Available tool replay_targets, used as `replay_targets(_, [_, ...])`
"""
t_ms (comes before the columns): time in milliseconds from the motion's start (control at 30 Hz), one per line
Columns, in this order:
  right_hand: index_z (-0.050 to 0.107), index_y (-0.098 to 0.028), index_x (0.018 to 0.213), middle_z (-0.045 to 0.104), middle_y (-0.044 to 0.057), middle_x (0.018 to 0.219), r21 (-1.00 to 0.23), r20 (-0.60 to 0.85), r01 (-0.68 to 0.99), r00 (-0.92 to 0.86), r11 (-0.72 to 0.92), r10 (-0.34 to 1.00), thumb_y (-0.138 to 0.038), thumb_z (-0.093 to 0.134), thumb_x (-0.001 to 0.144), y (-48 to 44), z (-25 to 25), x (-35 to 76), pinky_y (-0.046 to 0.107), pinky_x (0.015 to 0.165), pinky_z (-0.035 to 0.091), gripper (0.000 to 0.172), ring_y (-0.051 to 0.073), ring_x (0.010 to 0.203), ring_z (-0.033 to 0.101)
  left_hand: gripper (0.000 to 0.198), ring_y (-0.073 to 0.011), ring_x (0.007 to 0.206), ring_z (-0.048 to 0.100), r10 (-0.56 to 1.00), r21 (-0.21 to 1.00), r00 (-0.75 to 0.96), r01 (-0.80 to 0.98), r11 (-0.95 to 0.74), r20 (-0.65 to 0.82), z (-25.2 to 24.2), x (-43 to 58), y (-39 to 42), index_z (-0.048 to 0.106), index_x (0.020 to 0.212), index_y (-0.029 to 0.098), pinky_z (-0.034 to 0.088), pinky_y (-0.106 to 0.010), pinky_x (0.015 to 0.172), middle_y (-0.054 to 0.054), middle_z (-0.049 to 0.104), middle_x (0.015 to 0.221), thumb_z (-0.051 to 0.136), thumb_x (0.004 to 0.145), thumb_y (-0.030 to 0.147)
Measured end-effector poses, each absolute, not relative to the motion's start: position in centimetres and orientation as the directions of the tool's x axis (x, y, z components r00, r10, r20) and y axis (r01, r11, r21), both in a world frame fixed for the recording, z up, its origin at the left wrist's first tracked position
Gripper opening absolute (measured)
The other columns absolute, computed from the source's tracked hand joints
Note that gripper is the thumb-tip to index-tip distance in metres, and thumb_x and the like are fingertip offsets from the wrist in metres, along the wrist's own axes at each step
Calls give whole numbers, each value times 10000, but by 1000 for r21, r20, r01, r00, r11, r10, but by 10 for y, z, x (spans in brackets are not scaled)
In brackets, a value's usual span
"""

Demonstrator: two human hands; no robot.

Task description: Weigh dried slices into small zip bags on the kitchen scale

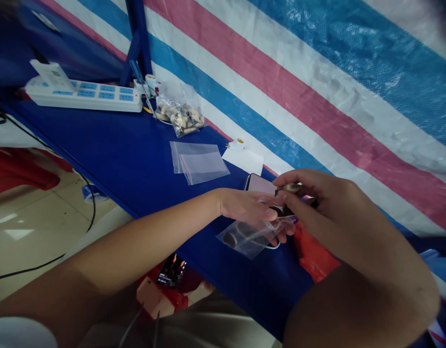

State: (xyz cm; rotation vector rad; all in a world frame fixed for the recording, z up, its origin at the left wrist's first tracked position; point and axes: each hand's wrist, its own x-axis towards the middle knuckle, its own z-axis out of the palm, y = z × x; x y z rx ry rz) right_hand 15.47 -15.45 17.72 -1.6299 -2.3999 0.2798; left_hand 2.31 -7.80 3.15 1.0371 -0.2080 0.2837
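Observation:
My left hand (248, 208) holds a small clear zip bag (250, 244) by its mouth, the bag hanging below the fingers. Inside its lower corner lies a dark, roundish piece (230, 239) with a pale edge. Just to the right, my right hand (317, 193) pinches a small brown-and-tan piece (291, 188) between thumb and fingertips, close to the bag's opening. More dark bits show between the two hands, partly hidden by fingers. Behind and under them is a flat pale-topped device (261, 183) with a dark rim, mostly covered.
Flat clear bags (201, 162) lie on the blue table (110, 140). Farther back sit a filled bag of tan-and-dark pieces (182, 113), a screwdriver (143, 87), a power strip (88, 96) and a white card (242, 157). A red bag (315, 253) is at right; a lit phone (172, 270) sits below the edge.

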Motion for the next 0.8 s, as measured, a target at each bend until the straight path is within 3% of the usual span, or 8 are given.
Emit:
replay_targets(200, [709,-286,1035,751,-35,820,-348,36,870,-359,348,933,-212,548,934,-154,176,153,252,577,499,205,149,628,704,623,-270,1012,669,69,833,918,-384,399,391,23,29,-73,675,1091,143,564,-440,931,-95,645,1017,811,725,629])
replay_targets(300, [707,-291,1027,749,-39,804,-375,27,859,-366,349,930,-214,559,935,-153,176,153,250,573,501,191,150,620,704,712,-273,1021,676,70,845,926,-368,388,371,20,30,-72,666,1145,151,570,-426,925,-93,659,1033,804,696,686])
replay_targets(400, [709,-286,987,748,-26,780,-355,90,873,-324,334,942,-252,595,926,-152,176,156,264,570,498,134,179,656,717,682,-242,1020,678,94,816,929,-361,452,359,19,30,-73,620,1212,212,566,-411,931,-58,652,1077,849,697,596])
replay_targets(500, [710,-289,961,741,-24,757,-356,114,878,-300,321,947,-277,632,911,-152,175,159,263,531,481,93,181,621,705,615,-238,1021,678,114,802,933,-351,482,340,19,29,-73,619,1159,220,563,-420,938,-52,645,1101,875,693,529])
replay_targets(700, [711,-283,949,711,-35,681,-436,52,849,-308,299,950,-296,631,919,-156,177,156,243,454,460,86,149,507,649,680,-259,1014,679,135,835,937,-348,426,322,22,29,-73,663,1142,184,572,-427,925,-78,664,1069,845,671,640])
replay_targets(800, [720,-274,974,722,-19,712,-473,112,824,-294,311,949,-308,628,927,-156,176,153,248,468,476,108,156,528,663,668,-255,1021,680,132,835,938,-344,429,319,23,29,-73,660,1158,204,576,-407,911,-71,667,1055,850,676,626])
